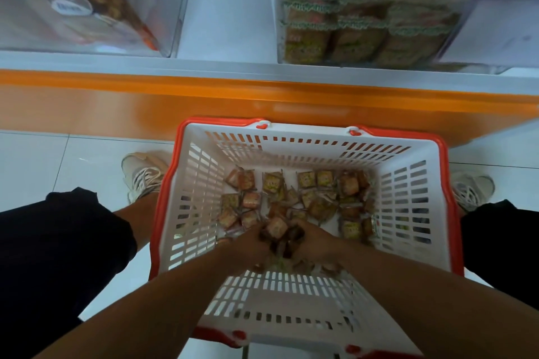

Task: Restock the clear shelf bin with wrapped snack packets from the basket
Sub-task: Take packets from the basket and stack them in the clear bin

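A white basket with a red rim (408, 192) stands on the floor between my feet. Several small wrapped snack packets (306, 192) lie scattered on its bottom. My left hand (248, 245) and my right hand (315, 245) are down inside the basket, pressed together around a bunch of packets (277, 227); the bunch shows between the fingers, blurred by motion. The clear shelf bin (376, 9) sits on the shelf at the upper right, well above the hands, stacked with the same kind of packets.
A second clear bin (96, 0) with other packaged goods is on the shelf at the upper left. An orange shelf front (145, 102) runs across below the bins. White floor tiles (58, 160) and my two shoes flank the basket.
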Motion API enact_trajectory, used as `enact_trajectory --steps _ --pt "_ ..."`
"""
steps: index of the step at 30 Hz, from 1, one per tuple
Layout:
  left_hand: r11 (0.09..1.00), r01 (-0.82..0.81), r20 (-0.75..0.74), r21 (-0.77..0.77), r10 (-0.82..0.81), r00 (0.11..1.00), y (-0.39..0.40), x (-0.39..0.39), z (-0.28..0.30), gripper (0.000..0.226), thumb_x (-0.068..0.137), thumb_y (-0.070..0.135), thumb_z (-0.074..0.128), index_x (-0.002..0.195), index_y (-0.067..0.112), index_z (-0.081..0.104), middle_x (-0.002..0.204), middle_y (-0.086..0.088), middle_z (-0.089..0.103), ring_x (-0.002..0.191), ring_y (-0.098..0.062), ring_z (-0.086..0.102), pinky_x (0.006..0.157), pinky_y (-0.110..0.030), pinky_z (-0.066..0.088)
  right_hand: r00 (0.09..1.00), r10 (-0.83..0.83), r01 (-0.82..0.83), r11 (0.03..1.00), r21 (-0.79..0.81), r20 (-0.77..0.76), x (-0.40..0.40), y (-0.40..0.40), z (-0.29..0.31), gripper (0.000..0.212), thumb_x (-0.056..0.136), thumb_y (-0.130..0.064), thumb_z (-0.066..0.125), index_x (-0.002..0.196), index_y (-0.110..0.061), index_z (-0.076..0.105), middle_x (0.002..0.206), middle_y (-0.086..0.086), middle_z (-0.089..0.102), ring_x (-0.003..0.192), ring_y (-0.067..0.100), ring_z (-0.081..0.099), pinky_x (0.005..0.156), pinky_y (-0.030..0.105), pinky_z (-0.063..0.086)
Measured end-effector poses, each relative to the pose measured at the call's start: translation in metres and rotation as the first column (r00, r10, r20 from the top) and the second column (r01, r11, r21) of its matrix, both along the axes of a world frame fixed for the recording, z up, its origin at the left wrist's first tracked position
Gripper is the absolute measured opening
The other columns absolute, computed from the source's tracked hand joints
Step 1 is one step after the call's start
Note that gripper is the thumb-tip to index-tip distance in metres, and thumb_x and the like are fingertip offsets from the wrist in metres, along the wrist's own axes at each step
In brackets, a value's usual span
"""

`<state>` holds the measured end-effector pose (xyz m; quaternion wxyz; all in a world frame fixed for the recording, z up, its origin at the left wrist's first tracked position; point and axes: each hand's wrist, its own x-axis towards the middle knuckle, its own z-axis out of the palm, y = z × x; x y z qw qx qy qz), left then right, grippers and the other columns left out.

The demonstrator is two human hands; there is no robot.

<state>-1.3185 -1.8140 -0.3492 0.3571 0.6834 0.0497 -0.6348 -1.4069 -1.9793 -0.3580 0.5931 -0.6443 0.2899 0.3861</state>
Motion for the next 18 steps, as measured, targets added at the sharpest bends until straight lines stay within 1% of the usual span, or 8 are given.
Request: enact_trajectory --steps 3,5,7,10,12,14,16,18 --pt "0.999 -0.017 -0.135 0.027 0.021 0.991 0.001 0.003 0.002 0.041 0.08 -0.009 0.049 0.103 0.023 0.059 0.082 -0.012 0.055 0.066 -0.023 0.051 0.061 -0.033 0.048 1.0 -0.021 0.023 0.998 0.063 -0.023 0.002 -0.003 0.001 0.066 0.081 0.01 0.074 0.139 -0.004 0.048 0.128 0.021 0.061 0.109 0.034 0.063 0.09 0.043 0.056" --pt "0.999 -0.048 -0.212 0.018 0.05 0.976 -0.001 0.006 0.003 0.04 0.073 -0.007 0.053 0.107 0.015 0.055 0.083 -0.013 0.052 0.066 -0.024 0.052 0.06 -0.034 0.049 0.998 -0.067 0.068 0.991 0.117 -0.012 0.011 -0.007 0.005 0.051 0.081 0.015 0.072 0.128 0.003 0.053 0.118 0.019 0.061 0.108 0.04 0.061 0.094 0.055 0.052" --pt "0.99 -0.128 -0.261 0.058 0.139 0.955 -0.005 0.012 0.008 0.046 0.079 -0.005 0.058 0.117 0.021 0.058 0.107 -0.018 0.061 0.091 -0.035 0.064 0.068 -0.046 0.061 0.993 -0.12 0.121 0.979 0.165 -0.013 0.019 -0.01 0.01 0.033 0.084 0.019 0.065 0.111 0.001 0.061 0.103 0.019 0.063 0.093 0.04 0.061 0.083 0.051 0.051" --pt "0.989 -0.138 -0.312 0.051 0.147 0.939 -0.007 0.023 0.014 0.037 0.09 -0.003 0.058 0.12 0.017 0.064 0.126 -0.023 0.061 0.116 -0.043 0.062 0.092 -0.06 0.056 0.986 -0.158 0.166 0.951 0.26 -0.051 0.026 -0.016 0.017 0.029 0.091 0.018 0.056 0.095 -0.01 0.065 0.08 0.009 0.065 0.064 0.026 0.056 0.06 0.036 0.047" --pt "0.989 -0.145 -0.336 -0.002 0.136 0.932 -0.007 0.03 0.019 0.038 0.093 -0.003 0.061 0.128 0.011 0.061 0.134 -0.026 0.059 0.124 -0.045 0.059 0.102 -0.064 0.048 0.977 -0.199 0.211 0.94 0.268 -0.074 0.031 -0.022 0.024 0.022 0.094 0.01 0.058 0.095 -0.011 0.064 0.079 0.006 0.066 0.062 0.019 0.061 0.061 0.032 0.051" --pt "0.983 -0.169 -0.327 -0.078 0.134 0.935 -0.012 0.035 0.029 0.031 0.095 -0.001 0.065 0.124 0.009 0.061 0.14 -0.029 0.056 0.129 -0.045 0.055 0.109 -0.066 0.042 0.959 -0.265 0.282 0.919 0.276 -0.1 0.036 -0.029 0.032 0.012 0.097 0.001 0.058 0.094 -0.008 0.065 0.082 0.008 0.066 0.067 0.02 0.062 0.067 0.034 0.053" --pt "0.98 -0.155 -0.246 -0.127 0.12 0.962 -0.021 0.04 0.041 0.021 0.095 0.008 0.068 0.115 0.009 0.061 0.134 -0.028 0.061 0.12 -0.038 0.062 0.104 -0.059 0.049 0.923 -0.334 0.379 0.874 0.304 -0.19 0.039 -0.037 0.04 0.01 0.1 -0.009 0.057 0.094 -0.006 0.065 0.075 0.007 0.065 0.06 0.018 0.062 0.057 0.031 0.053" --pt "0.96 -0.232 -0.213 -0.157 0.196 0.957 -0.028 0.041 0.046 0.016 0.094 0.011 0.07 0.105 0.01 0.059 0.105 -0.015 0.076 0.096 -0.024 0.074 0.08 -0.045 0.062 0.883 -0.397 0.463 0.825 0.324 -0.249 0.039 -0.041 0.049 0.014 0.1 -0.019 0.06 0.097 -0.007 0.067 0.069 0.005 0.065 0.054 0.016 0.061 0.046 0.028 0.051"
